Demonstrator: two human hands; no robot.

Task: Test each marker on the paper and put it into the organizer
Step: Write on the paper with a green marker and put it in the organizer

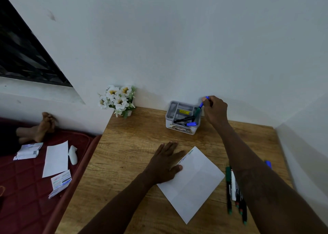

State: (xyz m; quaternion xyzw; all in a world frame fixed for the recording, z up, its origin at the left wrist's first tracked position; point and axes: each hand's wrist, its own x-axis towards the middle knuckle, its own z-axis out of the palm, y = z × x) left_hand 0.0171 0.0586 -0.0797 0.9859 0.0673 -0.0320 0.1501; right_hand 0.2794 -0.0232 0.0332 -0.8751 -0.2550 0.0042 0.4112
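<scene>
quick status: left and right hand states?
Left hand: open, flat on the paper.
Right hand: holding a blue-capped marker at the organizer.

right hand [215, 110]: pinches blue-capped marker [200, 107] standing tilted in the organizer [182, 117]
left hand [166, 162]: flat on paper [192, 184]
spare markers [236, 193]: beside paper, on wooden table [127, 162]

Dim, soft light with a cool grey cast fills the frame. Its source cannot be told, and the dark barred window [21, 56] reads almost black. The white artificial flowers in a small pot [118, 99] throw a faint, blurred shadow on the plain white wall [177, 38]. Wide-angle bending slants the window and bows the edges of the brown wooden table [133, 162]. The loose green and black markers [228, 194] at lower right look smeared. The blue-capped green marker [200, 106] pinched by the right hand [215, 109] is soft-edged.
</scene>
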